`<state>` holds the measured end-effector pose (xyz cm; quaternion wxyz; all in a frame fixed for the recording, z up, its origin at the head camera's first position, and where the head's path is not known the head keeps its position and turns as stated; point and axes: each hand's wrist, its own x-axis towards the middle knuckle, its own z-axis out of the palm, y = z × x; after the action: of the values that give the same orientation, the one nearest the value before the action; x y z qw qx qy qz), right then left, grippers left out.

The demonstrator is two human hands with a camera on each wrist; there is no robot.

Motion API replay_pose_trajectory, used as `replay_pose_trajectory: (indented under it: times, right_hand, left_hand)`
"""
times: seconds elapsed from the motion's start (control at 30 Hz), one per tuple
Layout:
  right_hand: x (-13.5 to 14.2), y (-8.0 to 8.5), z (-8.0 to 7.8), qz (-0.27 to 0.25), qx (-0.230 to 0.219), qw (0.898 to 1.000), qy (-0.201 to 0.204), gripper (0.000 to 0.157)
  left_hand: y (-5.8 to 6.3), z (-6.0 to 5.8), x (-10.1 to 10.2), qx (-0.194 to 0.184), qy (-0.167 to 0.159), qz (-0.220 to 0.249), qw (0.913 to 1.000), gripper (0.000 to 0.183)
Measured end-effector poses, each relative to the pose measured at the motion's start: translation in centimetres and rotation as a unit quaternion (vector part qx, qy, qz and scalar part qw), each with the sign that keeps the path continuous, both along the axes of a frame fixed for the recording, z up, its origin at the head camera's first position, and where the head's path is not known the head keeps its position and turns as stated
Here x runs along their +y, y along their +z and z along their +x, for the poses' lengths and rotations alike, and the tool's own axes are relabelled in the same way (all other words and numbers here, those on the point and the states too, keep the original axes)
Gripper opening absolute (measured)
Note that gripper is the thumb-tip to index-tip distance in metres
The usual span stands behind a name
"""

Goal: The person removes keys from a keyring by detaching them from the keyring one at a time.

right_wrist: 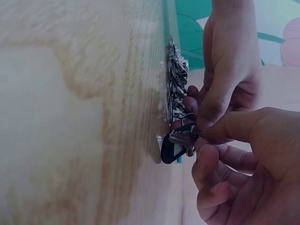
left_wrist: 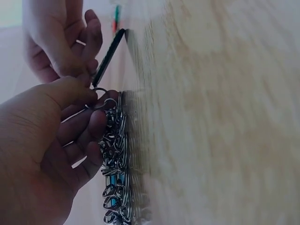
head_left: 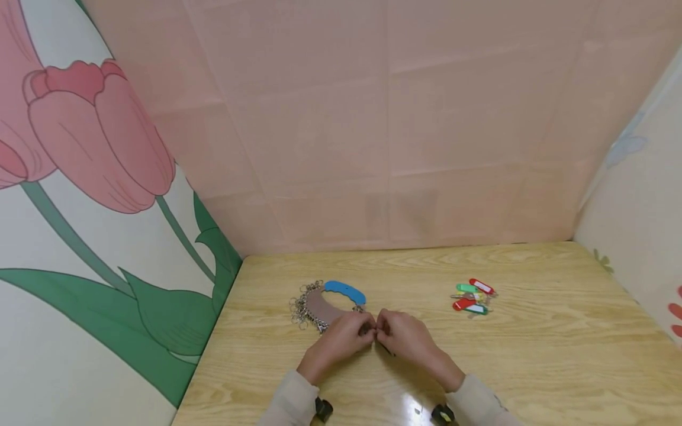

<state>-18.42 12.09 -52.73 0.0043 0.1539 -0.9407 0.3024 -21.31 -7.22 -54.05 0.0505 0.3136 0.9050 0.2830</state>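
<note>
My left hand pinches a small metal split ring between thumb and finger. Meeting it fingertip to fingertip, my right hand pinches the end of a black key tag beside that ring. A metal key hangs along with the tag, close over the table. Under and beyond the left hand lies a crescent-shaped holder, with a brown body, a blue wavy grip and many metal rings and clasps along its outer edge. The left fingers hide part of its near end.
On the wood-grain table, a small pile of red, green and other coloured key tags with keys lies to the right. A pink cloth backdrop rises at the back edge, and a tulip-printed panel stands on the left.
</note>
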Motion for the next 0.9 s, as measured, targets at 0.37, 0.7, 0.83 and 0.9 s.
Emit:
replay_pose_trajectory:
  times: [0.37,0.7,0.83,0.9]
  right_hand:
    - [0.03,-0.01,-0.22,-0.013,0.009,1.0,-0.017,0.01]
    - [0.01,0.07,-0.11,-0.03,0.01,0.999,-0.038,0.013]
    - [0.01,0.06,-0.22,-0.03,0.018,0.999,-0.031,0.016]
    - [0.0,0.08,-0.32,-0.034,0.023,0.999,-0.027,0.018]
  left_hand:
    - [-0.11,-0.23,-0.03,-0.021,0.003,0.024,0.9995,0.011]
    - [0.21,-0.11,-0.2,-0.014,-0.007,0.03,0.9994,0.011]
    - [0.28,-0.1,-0.22,-0.004,-0.008,0.027,0.9996,0.011]
    - [0.28,-0.1,-0.21,0.0,-0.009,0.024,0.9997,0.011]
